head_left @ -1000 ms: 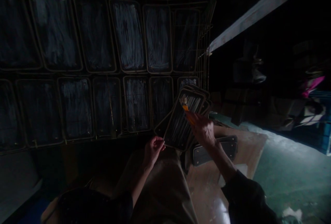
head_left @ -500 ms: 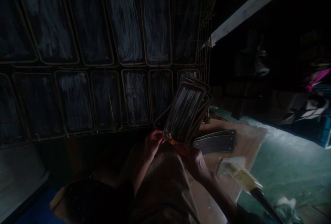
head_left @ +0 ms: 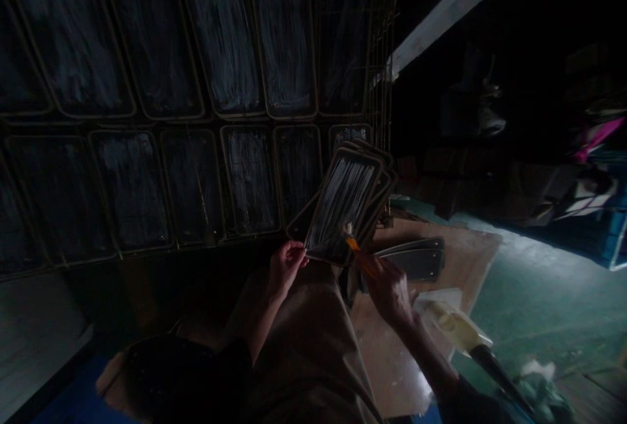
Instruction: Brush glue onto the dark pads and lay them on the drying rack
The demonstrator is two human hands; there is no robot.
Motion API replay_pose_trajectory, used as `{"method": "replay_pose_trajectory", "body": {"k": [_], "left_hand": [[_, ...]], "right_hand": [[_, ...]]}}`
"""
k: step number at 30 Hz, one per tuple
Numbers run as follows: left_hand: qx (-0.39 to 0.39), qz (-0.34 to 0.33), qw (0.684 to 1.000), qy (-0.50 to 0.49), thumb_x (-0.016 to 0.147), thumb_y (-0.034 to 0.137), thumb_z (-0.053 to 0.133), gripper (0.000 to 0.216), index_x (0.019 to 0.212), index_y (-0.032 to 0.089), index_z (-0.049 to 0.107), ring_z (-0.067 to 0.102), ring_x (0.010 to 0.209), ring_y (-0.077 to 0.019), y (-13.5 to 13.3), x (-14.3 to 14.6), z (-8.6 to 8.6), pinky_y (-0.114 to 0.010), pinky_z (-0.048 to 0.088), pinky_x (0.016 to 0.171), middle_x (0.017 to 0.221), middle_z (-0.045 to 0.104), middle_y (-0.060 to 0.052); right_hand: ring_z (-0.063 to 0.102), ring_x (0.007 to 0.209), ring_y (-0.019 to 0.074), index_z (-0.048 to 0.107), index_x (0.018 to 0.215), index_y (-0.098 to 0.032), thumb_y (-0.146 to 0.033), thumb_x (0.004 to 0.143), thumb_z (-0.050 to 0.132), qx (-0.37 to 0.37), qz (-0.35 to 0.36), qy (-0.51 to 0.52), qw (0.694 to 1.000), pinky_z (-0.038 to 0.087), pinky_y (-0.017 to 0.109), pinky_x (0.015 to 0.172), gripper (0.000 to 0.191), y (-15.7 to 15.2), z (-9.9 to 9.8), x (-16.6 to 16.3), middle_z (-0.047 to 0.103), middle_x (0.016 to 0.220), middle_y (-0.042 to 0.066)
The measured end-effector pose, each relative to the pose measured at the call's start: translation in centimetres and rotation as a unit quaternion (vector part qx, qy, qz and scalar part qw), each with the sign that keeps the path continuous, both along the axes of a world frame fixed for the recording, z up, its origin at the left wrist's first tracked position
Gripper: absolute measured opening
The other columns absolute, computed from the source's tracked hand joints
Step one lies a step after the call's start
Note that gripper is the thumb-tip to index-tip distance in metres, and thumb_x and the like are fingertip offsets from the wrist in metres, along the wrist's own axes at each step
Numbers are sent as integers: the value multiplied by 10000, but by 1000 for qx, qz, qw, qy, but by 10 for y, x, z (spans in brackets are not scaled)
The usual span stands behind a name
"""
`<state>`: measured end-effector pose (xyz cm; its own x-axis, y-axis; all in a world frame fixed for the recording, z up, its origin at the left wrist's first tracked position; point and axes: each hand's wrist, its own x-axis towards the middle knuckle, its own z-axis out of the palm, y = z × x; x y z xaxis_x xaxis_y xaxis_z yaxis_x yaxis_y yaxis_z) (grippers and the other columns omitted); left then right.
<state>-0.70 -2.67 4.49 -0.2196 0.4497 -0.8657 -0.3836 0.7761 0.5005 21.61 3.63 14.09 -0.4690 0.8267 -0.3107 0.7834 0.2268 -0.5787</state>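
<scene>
My left hand (head_left: pixel 287 267) pinches the lower left corner of a dark rounded panel (head_left: pixel 345 195) streaked with whitish paste. This panel leans on top of a fanned stack of similar panels above my lap. My right hand (head_left: pixel 389 283) is closed around the orange handle of a brush (head_left: pixel 351 241). The pale bristle end is at the panel's lower right part; the dim light hides whether it touches. Behind the right hand, dark curved panels (head_left: pixel 421 260) lie on a brown board (head_left: pixel 386 365).
Rows of dark panels with whitish streaks (head_left: pixel 223 32) stand against a wire rack (head_left: pixel 385 84) ahead and left. By my right forearm is a pale container (head_left: pixel 455 325) with a dark handle-like part. A blue crate (head_left: pixel 618 215) sits far right.
My right hand has moved up and right with the brush, away from the panel's lower left corner. My left hand stays on that corner. The view has shifted slightly.
</scene>
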Motion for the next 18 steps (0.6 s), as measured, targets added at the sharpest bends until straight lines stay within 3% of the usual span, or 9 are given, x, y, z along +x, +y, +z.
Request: {"method": "replay_pose_trajectory", "body": {"k": [3, 5, 9, 14, 18], "left_hand": [[-11, -7, 1000, 0, 631, 400, 788, 386, 853, 129, 627, 666, 563, -139, -1, 1, -1, -239, 556, 553, 683, 672, -17], [-9, -9, 1000, -5, 633, 410, 788, 404, 872, 130, 623, 671, 575, -139, -2, 2, -2, -241, 559, 561, 703, 675, -15], [23, -34, 999, 12, 657, 401, 778, 400, 926, 145, 627, 667, 570, -133, -7, 4, -5, -236, 554, 553, 712, 671, -1], [63, -51, 996, 35, 688, 373, 750, 345, 934, 161, 633, 631, 511, -113, -11, 7, -9, -208, 518, 502, 656, 651, 21], [80, -60, 994, 44, 710, 365, 731, 321, 941, 166, 632, 619, 501, -108, -11, 7, -9, -199, 502, 486, 632, 641, 26]], "right_hand": [[587, 684, 171, 608, 1171, -195, -224, 1000, 403, -39, 48, 9, 998, 433, 267, 623, 268, -30, 1, -5, 657, 788, 52], [592, 673, 157, 612, 1161, -200, -224, 1006, 386, -77, 41, 27, 996, 428, 250, 604, 275, -39, 3, -6, 661, 788, 46], [622, 688, 139, 604, 1183, -228, -275, 1003, 425, -117, -3, 46, 992, 444, 226, 607, 259, -29, 4, 5, 681, 837, 32], [643, 720, 147, 592, 1214, -214, -260, 992, 457, -1, -83, 34, 996, 465, 234, 639, 264, 29, 5, 18, 685, 861, 35], [646, 821, 168, 597, 1215, -216, -238, 979, 484, 121, -56, 47, 990, 474, 257, 719, 263, 88, -1, 13, 684, 945, 53]]}}
